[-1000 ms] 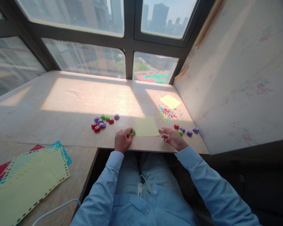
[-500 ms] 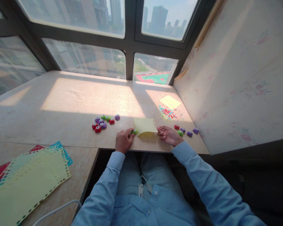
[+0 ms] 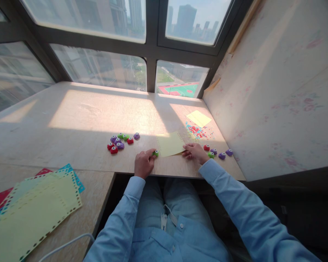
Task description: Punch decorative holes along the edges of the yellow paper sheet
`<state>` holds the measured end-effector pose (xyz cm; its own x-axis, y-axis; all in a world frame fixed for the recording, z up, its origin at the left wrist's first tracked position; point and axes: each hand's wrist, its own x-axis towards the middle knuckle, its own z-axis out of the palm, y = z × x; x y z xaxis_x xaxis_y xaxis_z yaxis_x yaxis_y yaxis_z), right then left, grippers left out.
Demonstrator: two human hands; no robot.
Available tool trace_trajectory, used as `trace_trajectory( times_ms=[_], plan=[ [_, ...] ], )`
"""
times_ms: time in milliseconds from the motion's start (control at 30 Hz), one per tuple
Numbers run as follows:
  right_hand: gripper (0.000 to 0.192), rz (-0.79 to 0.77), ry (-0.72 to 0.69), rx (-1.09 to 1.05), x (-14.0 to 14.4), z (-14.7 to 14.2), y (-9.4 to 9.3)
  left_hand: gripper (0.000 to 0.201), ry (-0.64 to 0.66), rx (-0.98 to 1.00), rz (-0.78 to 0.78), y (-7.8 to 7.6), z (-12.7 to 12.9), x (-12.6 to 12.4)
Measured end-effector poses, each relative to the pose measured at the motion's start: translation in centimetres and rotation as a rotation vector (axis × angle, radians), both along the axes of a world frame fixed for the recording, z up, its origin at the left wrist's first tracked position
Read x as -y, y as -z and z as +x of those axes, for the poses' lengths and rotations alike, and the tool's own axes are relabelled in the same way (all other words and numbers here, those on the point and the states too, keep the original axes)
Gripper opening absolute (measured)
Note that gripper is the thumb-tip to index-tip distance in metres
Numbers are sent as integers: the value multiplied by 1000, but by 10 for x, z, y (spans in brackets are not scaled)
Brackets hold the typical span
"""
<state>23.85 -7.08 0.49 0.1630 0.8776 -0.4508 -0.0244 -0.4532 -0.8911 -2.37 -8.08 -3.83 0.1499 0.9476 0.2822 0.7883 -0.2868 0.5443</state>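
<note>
A pale yellow paper sheet with punched holes along its left and top edges sits near the front edge of the wooden table. My left hand grips a small green paper punch at the sheet's lower left corner. My right hand pinches the sheet's right edge, lifting that side slightly off the table.
A cluster of red, purple and green punches lies left of the sheet; several more punches lie to its right. Coloured paper confetti and another yellow sheet sit farther back. Stacked punched sheets lie on the lower left table. A wall panel rises at right.
My right hand went from hovering beside the flat sheet to gripping its right edge, lifting and shifting it. My left hand stayed on the green punch.
</note>
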Motion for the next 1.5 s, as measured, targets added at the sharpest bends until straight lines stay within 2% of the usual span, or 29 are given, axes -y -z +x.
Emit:
trace_trajectory(
  times_ms=[367, 533, 767, 1500],
  plan=[
    [12, 128, 117, -119, 27, -10, 16, 27, 37, -8, 29, 0, 1, -1],
    [13, 138, 148, -161, 38, -13, 17, 27, 33, 18, 40, 0, 1, -1],
    [13, 152, 174, -172, 38, -13, 19, 31, 41, 61, 15, 0, 2, -2],
    [13, 133, 155, -148, 37, -14, 18, 31, 42, 23, 47, 1, 1, -1]
  ],
)
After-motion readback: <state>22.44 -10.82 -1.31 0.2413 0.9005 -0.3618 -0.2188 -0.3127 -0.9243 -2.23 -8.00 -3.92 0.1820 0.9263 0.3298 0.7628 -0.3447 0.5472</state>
